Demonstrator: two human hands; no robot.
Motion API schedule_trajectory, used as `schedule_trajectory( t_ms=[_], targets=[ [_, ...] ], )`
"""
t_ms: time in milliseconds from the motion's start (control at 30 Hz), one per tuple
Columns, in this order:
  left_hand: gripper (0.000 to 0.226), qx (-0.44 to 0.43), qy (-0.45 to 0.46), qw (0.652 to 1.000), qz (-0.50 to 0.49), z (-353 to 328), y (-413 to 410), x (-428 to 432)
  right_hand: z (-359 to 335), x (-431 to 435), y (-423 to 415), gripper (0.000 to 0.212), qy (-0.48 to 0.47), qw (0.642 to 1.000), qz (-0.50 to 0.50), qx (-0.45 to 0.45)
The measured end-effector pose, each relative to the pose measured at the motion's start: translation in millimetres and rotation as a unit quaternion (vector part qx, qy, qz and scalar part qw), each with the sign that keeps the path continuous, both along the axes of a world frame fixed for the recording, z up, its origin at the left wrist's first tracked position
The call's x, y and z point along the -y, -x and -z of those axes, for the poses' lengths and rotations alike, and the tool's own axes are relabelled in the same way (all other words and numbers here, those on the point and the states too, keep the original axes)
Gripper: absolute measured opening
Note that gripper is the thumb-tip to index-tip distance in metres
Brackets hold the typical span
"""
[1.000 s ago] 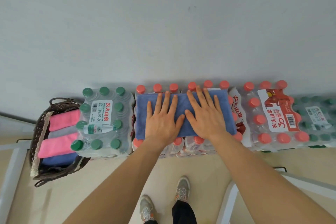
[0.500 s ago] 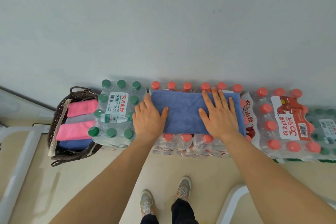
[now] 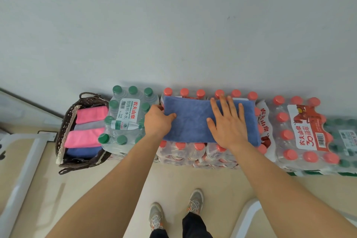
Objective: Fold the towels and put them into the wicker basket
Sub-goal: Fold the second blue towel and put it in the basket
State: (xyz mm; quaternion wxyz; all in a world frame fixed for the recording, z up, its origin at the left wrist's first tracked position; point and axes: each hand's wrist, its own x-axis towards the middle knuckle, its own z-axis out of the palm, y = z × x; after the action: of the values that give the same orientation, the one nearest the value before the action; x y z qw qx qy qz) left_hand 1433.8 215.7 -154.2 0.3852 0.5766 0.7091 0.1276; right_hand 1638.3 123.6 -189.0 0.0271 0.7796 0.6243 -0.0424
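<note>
A folded blue towel [image 3: 191,120] lies flat on the packs of red-capped water bottles [image 3: 181,152]. My left hand [image 3: 157,121] grips the towel's left edge, thumb on top and fingers curled under it. My right hand [image 3: 228,121] rests flat on the towel's right half with fingers spread. The dark wicker basket [image 3: 63,121] stands on the floor at the far left and holds folded towels side by side: pink [image 3: 91,115], grey [image 3: 87,126], pink [image 3: 83,138] and blue [image 3: 81,152].
A pack of green-capped bottles [image 3: 127,118] stands between the basket and the towel. More bottle packs [image 3: 301,131] stretch to the right along a plain grey wall. White frame bars [image 3: 23,170] flank the beige floor on both sides, and my shoes [image 3: 156,216] are below.
My left hand slid from the towel's middle to its left edge and closed on it. My right hand shifted right and stays flat. The view panned left, showing more of the basket.
</note>
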Motion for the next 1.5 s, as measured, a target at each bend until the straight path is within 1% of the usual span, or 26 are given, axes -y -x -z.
schedule_trajectory(
  t_ms=[67, 100, 133, 300, 467, 633, 700, 867, 967, 1100, 1200, 1300, 1333, 1400, 1500],
  targets=[
    [0.019, 0.023, 0.003, 1.000, -0.001, -4, 5, -3, 0, 0, 17, 0.070, -0.016, 0.999, -0.040, -0.022],
    [0.012, 0.035, 0.004, 0.999, -0.003, -6, 9, -5, 1, -1, 27, 0.072, -0.015, 0.998, -0.058, -0.034],
    [0.010, 0.045, 0.003, 0.999, -0.007, -7, 13, -7, 3, -2, 37, 0.074, -0.010, 0.996, -0.073, -0.043],
    [0.011, 0.043, -0.008, 0.999, -0.031, -14, 48, -21, 10, -20, 76, 0.079, 0.024, 0.992, -0.112, -0.057],
    [0.014, 0.027, -0.033, 0.998, -0.044, -20, 86, -34, 8, -44, 116, 0.081, 0.026, 0.987, -0.136, -0.077],
    [0.013, 0.021, -0.074, 0.996, -0.044, -32, 110, -42, 8, -58, 153, 0.077, 0.032, 0.988, -0.131, -0.080],
    [0.016, 0.016, -0.085, 0.995, -0.043, -37, 115, -44, 4, -63, 161, 0.074, 0.043, 0.985, -0.143, -0.087],
    [0.022, 0.010, -0.096, 0.994, -0.047, -48, 126, -53, -2, -63, 145, 0.074, 0.029, 0.982, -0.174, -0.074],
    [0.022, 0.009, -0.095, 0.995, -0.034, -52, 125, -56, 3, -58, 132, 0.073, 0.063, 0.978, -0.193, -0.055],
    [0.017, 0.021, -0.101, 0.994, -0.023, -59, 110, -53, 3, -60, 138, 0.082, 0.065, 0.979, -0.185, -0.058],
    [0.014, 0.020, -0.102, 0.995, -0.007, -67, 93, -50, -6, -53, 131, 0.079, 0.025, 0.984, -0.163, -0.065],
    [0.014, 0.019, -0.098, 0.995, 0.018, -75, 71, -44, -15, -39, 111, 0.069, -0.044, 0.991, -0.102, -0.072],
    [0.014, 0.021, -0.097, 0.995, 0.028, -77, 63, -40, -15, -33, 102, 0.065, -0.051, 0.993, -0.081, -0.073],
    [0.014, 0.033, -0.090, 0.995, 0.041, -77, 48, -34, -13, -20, 85, 0.062, -0.040, 0.995, -0.054, -0.071],
    [0.016, 0.027, -0.091, 0.993, 0.065, -71, 26, -24, -6, -3, 66, 0.065, -0.010, 0.996, -0.059, -0.063]
  ],
)
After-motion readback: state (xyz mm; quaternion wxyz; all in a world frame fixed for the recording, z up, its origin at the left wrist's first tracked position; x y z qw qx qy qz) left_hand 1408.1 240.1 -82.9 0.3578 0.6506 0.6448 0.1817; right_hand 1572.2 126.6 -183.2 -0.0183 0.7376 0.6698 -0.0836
